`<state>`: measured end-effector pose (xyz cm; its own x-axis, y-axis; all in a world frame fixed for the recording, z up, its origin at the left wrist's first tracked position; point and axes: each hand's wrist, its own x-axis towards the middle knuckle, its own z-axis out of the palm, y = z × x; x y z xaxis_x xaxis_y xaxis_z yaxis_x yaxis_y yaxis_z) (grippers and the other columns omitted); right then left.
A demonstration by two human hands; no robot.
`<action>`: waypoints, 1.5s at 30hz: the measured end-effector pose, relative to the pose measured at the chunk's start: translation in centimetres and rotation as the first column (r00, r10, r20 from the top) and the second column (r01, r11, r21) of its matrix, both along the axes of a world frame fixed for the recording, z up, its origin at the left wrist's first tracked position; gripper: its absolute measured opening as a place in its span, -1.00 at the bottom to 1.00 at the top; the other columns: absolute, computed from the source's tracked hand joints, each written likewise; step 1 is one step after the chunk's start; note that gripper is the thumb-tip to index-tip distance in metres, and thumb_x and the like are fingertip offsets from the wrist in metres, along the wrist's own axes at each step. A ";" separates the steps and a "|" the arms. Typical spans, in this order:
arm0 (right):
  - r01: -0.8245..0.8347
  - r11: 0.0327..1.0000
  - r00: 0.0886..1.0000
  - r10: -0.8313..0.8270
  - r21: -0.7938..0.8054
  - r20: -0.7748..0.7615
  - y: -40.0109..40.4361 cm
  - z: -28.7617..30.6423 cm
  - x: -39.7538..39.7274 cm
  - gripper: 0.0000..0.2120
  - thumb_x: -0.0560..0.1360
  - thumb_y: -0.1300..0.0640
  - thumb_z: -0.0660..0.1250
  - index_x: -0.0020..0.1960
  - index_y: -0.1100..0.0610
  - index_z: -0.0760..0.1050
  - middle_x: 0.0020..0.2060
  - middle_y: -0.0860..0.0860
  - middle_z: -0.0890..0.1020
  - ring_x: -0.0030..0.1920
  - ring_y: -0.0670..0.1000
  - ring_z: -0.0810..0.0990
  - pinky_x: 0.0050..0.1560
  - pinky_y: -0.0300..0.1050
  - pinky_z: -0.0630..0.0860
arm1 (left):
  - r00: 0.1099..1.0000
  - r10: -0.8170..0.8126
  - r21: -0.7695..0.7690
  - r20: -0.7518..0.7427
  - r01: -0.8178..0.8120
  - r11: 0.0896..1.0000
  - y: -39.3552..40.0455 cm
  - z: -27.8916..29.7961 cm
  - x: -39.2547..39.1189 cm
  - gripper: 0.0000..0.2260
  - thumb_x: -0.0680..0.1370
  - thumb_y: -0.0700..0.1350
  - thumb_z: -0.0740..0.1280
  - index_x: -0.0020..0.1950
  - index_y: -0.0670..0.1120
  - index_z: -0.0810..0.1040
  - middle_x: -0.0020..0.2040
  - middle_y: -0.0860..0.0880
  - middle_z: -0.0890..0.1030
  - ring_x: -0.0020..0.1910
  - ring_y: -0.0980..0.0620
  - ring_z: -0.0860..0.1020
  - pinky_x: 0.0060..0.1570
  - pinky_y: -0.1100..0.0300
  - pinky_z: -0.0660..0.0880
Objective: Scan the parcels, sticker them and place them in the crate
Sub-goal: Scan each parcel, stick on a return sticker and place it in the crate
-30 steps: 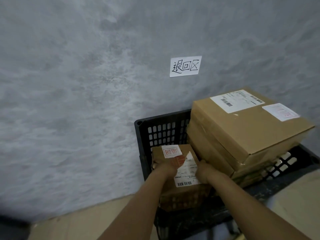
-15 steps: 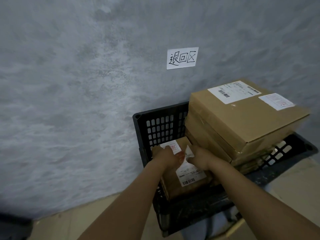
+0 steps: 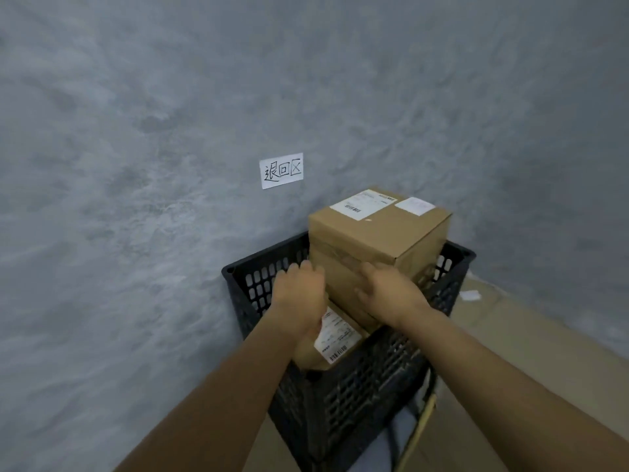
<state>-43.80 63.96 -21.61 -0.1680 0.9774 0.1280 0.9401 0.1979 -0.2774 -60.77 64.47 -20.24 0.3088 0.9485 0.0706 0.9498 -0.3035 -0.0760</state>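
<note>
Head view: grey mottled wall [image 3: 136,165] with paper sign [image 3: 281,170] above black crate [image 3: 245,287] on tan floor [image 3: 531,338]; inside, small parcel [image 3: 335,338] under loosely spread, empty left hand [image 3: 299,294], large stacked boxes [image 3: 377,229] just beyond open right hand [image 3: 388,294].

Both your bare forearms reach forward and slightly inward, converging ahead of you. Your left hand [image 3: 299,294] is palm down, back toward the camera, fingers curled loosely forward and downward, not closed into a fist. Your right hand [image 3: 384,291], just beside it with a small gap between them, is turned with its fingers together and extended up and to the left, thumb side lower, palm open.
</note>
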 end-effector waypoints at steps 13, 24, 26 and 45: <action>0.562 0.810 0.822 -0.569 0.167 -0.008 -25.8 5.6 10.6 -0.53 0.56 -0.02 0.26 0.43 0.07 0.31 0.34 0.09 0.43 0.32 0.16 0.39 0.25 0.03 0.42 | 0.830 -0.547 0.156 0.110 0.529 0.834 -16.2 5.4 11.7 -0.63 0.59 -0.04 0.16 0.38 -0.10 0.33 0.33 -0.16 0.40 0.30 -0.18 0.36 0.20 -0.04 0.33; 0.869 0.464 0.477 -0.878 0.175 -0.040 -52.2 6.1 21.7 -0.54 0.55 0.02 0.26 0.42 0.06 0.31 0.33 0.05 0.42 0.31 0.10 0.37 0.20 0.03 0.43 | 0.553 -0.829 0.205 0.086 0.805 0.557 -35.9 6.0 28.1 -0.66 0.56 -0.10 0.16 0.34 -0.12 0.35 0.25 -0.12 0.44 0.21 -0.16 0.41 0.09 0.03 0.35; 0.891 0.420 0.430 -0.902 0.173 -0.026 -57.0 5.8 23.9 -0.55 0.54 0.01 0.26 0.41 0.06 0.32 0.31 0.05 0.43 0.30 0.10 0.36 0.19 0.02 0.43 | 0.515 -0.853 0.211 0.085 0.827 0.521 -40.0 6.0 31.2 -0.63 0.57 -0.08 0.16 0.37 -0.10 0.33 0.25 -0.11 0.43 0.21 -0.15 0.40 0.07 0.02 0.34; 0.998 0.017 0.021 -0.998 0.064 -0.062 -92.9 4.2 41.2 -0.56 0.51 -0.02 0.28 0.34 0.13 0.38 0.19 0.08 0.47 0.24 0.13 0.42 0.19 -0.02 0.42 | 0.232 -0.956 0.087 0.177 0.964 0.250 -72.3 3.9 56.3 -0.62 0.56 -0.03 0.18 0.37 -0.09 0.34 0.29 -0.09 0.42 0.27 -0.12 0.38 0.15 0.01 0.37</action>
